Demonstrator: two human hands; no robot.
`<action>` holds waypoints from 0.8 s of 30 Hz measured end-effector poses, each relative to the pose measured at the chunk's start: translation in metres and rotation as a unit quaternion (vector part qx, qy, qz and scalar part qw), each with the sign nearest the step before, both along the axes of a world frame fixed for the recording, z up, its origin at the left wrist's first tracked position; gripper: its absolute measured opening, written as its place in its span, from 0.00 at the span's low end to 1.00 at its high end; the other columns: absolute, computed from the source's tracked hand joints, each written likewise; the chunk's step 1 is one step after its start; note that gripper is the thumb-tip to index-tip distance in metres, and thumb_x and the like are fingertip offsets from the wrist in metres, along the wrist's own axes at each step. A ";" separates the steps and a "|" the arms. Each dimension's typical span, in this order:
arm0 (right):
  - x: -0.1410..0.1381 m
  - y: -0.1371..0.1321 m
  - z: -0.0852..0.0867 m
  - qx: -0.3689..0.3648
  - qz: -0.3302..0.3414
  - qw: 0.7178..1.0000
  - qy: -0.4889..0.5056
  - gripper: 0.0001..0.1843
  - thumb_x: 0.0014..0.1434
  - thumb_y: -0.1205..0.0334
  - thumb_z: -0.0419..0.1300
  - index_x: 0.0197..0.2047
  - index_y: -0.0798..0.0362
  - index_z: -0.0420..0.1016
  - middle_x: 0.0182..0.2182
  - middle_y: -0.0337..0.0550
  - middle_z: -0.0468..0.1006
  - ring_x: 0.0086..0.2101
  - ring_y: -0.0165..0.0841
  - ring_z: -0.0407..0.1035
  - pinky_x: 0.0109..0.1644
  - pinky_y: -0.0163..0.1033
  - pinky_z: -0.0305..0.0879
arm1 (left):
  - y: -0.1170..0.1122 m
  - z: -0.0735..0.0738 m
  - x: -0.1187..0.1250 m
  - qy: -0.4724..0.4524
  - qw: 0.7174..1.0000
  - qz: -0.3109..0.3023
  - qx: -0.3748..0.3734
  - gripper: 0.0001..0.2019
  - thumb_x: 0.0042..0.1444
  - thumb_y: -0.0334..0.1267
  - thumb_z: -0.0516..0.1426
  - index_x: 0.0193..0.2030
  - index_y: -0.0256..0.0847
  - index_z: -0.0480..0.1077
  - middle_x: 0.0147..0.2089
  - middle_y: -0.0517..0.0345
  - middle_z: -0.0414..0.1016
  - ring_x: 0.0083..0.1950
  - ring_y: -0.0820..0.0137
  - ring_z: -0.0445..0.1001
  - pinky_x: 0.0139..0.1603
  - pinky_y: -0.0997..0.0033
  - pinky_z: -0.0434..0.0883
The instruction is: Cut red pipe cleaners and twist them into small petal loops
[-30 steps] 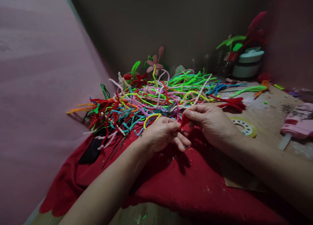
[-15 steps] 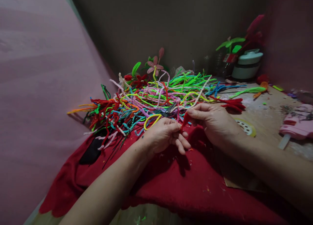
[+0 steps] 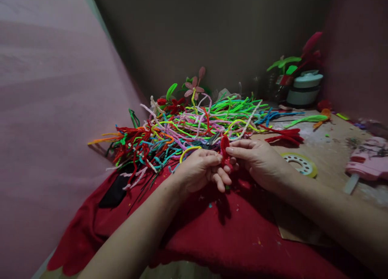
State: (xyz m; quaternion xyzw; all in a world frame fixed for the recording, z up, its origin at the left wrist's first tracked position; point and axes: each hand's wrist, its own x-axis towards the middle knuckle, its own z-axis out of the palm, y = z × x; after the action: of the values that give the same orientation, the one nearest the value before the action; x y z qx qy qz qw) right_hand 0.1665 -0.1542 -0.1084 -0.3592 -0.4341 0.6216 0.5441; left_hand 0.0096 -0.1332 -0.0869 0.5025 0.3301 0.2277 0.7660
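Note:
Between my two hands a small loop of red pipe cleaner point(image 3: 224, 144) stands upright above the red cloth point(image 3: 242, 226). Thumb and index finger of my left hand point(image 3: 204, 168) pinch its lower part, while the other left fingers hang loosely spread. The fingertips of my right hand point(image 3: 262, 159) close on its right side; part of the red piece is hidden there. Just behind my left hand lie scissors with a yellow handle point(image 3: 188, 151), their dark blades partly covered. A big heap of colourful pipe cleaners point(image 3: 194, 125) spreads beyond both hands.
On the right are a yellow-rimmed tape roll point(image 3: 311, 170), a pink glue gun point(image 3: 368, 161) and red pipe cleaner pieces point(image 3: 286, 137). A pale lidded jar point(image 3: 304, 94) stands at the back. Pink fuzzy flowers point(image 3: 194, 88) rise behind the heap. A black flat object point(image 3: 112, 192) lies left.
The red pipe cleaner piece has turned from slanted to upright, its loop now showing above my fingers. My right hand has shifted slightly left and down. The whole view has tilted a little.

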 end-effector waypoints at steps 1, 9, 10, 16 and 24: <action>0.000 -0.001 0.001 0.001 -0.004 1.000 -0.012 0.11 0.45 0.58 0.66 0.25 0.56 0.71 0.18 0.36 0.70 0.19 0.25 0.62 0.25 0.33 0.57 | -0.001 0.000 0.000 0.015 1.000 0.004 0.009 0.05 0.50 0.33 0.55 0.29 0.31 0.67 0.23 0.51 0.74 0.19 0.71 0.73 0.16 0.77 0.68; -0.004 -0.007 0.006 0.025 -0.034 0.992 -0.122 0.09 0.49 0.60 0.60 0.23 0.54 0.66 0.15 0.33 0.67 0.15 0.22 0.57 0.20 0.31 0.51 | -0.006 0.009 -0.002 0.047 0.970 0.154 0.182 0.11 0.50 0.42 0.59 0.38 0.37 0.69 0.18 0.66 0.65 0.15 0.82 0.59 0.13 0.83 0.55; -0.004 -0.007 0.006 0.029 -0.031 0.991 -0.124 0.10 0.49 0.59 0.60 0.23 0.54 0.67 0.15 0.33 0.67 0.15 0.22 0.56 0.19 0.31 0.50 | -0.006 0.010 -0.002 0.046 0.969 0.157 0.183 0.11 0.50 0.41 0.60 0.37 0.37 0.69 0.17 0.66 0.64 0.15 0.82 0.58 0.13 0.83 0.55; -0.002 -0.006 0.003 0.014 -0.021 0.994 -0.107 0.11 0.46 0.57 0.64 0.24 0.56 0.70 0.15 0.33 0.66 0.16 0.21 0.55 0.19 0.30 0.48 | -0.008 0.010 -0.001 0.077 0.969 0.156 0.174 0.09 0.48 0.40 0.60 0.30 0.38 0.65 0.16 0.66 0.65 0.13 0.82 0.56 0.13 0.82 0.54; -0.002 -0.006 0.004 -0.001 -0.021 0.995 -0.095 0.10 0.42 0.60 0.66 0.22 0.57 0.70 0.14 0.33 0.66 0.15 0.21 0.55 0.19 0.30 0.49 | -0.006 0.009 0.000 0.098 0.966 0.154 0.181 0.12 0.43 0.38 0.63 0.25 0.37 0.63 0.15 0.67 0.65 0.13 0.82 0.58 0.13 0.83 0.54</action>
State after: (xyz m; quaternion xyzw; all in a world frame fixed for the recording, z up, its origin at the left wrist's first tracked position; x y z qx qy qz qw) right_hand 0.1643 -0.1600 -0.1048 -0.4260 -0.4758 0.5738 0.5127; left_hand 0.0097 -0.1395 -0.0777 0.5954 0.4300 0.3488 0.5822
